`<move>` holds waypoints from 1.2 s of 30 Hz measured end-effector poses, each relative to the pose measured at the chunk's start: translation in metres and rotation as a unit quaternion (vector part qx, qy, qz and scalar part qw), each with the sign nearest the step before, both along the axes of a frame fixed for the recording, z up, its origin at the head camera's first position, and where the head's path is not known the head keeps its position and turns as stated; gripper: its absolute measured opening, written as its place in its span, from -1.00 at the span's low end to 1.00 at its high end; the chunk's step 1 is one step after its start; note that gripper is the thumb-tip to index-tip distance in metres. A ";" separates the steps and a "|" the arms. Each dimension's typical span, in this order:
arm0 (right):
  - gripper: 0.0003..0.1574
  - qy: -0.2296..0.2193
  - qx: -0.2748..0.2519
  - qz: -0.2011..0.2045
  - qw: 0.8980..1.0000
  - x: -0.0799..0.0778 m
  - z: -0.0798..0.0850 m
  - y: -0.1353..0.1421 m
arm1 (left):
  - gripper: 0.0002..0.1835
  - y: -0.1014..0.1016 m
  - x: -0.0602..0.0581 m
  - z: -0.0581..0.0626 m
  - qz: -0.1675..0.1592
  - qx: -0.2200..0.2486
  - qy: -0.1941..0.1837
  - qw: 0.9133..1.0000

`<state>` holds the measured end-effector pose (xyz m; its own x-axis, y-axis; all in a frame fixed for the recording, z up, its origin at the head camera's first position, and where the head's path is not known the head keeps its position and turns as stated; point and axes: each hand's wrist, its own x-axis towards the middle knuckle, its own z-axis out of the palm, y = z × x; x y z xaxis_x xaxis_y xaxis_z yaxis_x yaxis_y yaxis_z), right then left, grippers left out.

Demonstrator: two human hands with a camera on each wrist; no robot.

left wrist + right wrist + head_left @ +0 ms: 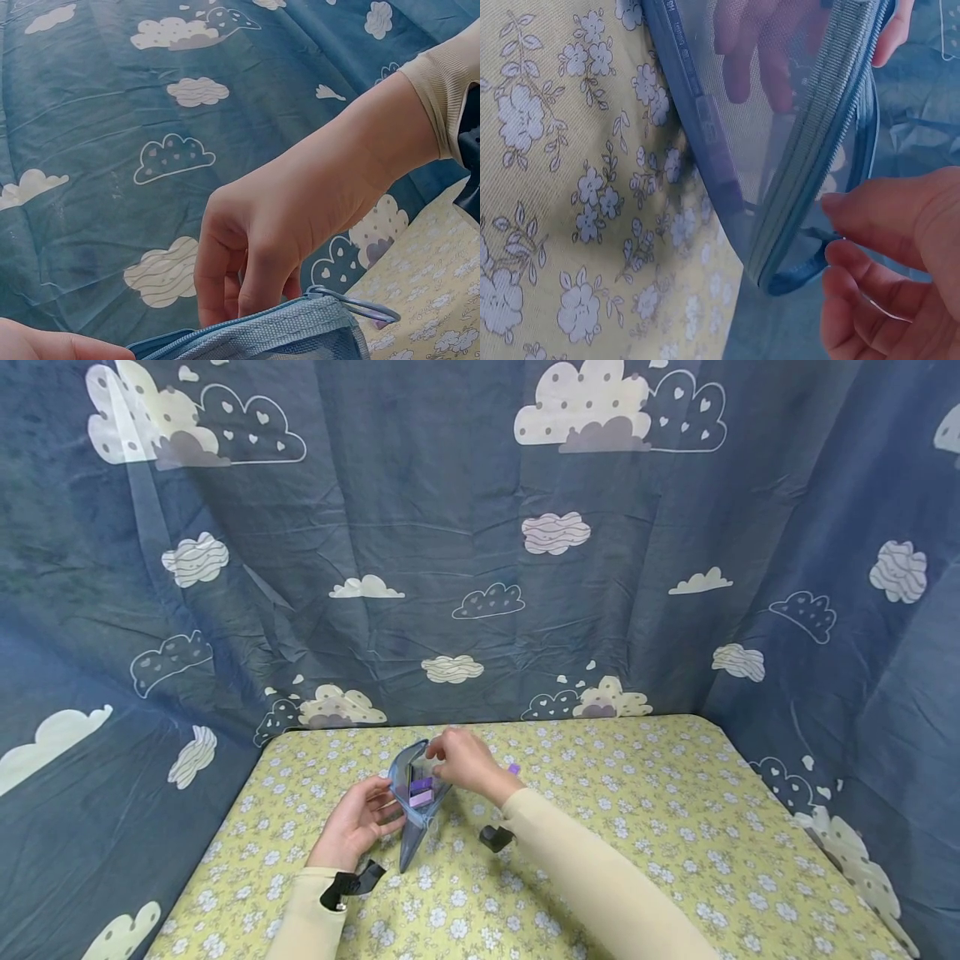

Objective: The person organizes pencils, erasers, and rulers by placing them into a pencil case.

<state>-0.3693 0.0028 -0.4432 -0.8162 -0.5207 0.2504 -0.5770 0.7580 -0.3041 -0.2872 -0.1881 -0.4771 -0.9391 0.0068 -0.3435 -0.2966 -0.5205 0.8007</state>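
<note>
A blue zip pouch with see-through mesh sides hangs unzipped above the table. My left hand grips it from the left, with fingers behind the mesh in the right wrist view. Over the pouch's far right rim is my right hand. Its thumb and fingers bend loosely at the zip edge, tips apart, with nothing visible between them. Inside lie a purple block, a lilac block and a slim dark stick marked HB. In the left wrist view, the right fingertips are hidden behind the rim.
A yellow floral cloth covers the table. A small purple piece lies on it just beyond the right forearm. Dark blue cloud-print curtains stand behind and at both sides. Black straps circle the wrists.
</note>
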 end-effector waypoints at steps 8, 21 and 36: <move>-0.76 -0.001 -0.024 0.008 1.000 0.001 0.005 0.014 | -0.86 -0.001 -0.002 -0.004 0.002 0.003 0.001 1.000; -0.73 0.002 -0.029 0.010 1.000 -0.005 0.012 0.045 | -0.89 0.000 0.002 0.000 -0.002 0.003 0.003 1.000; -0.72 -0.021 -0.029 -0.011 0.999 -0.016 0.008 0.083 | -0.91 -0.002 0.002 0.000 -0.011 0.011 0.002 1.000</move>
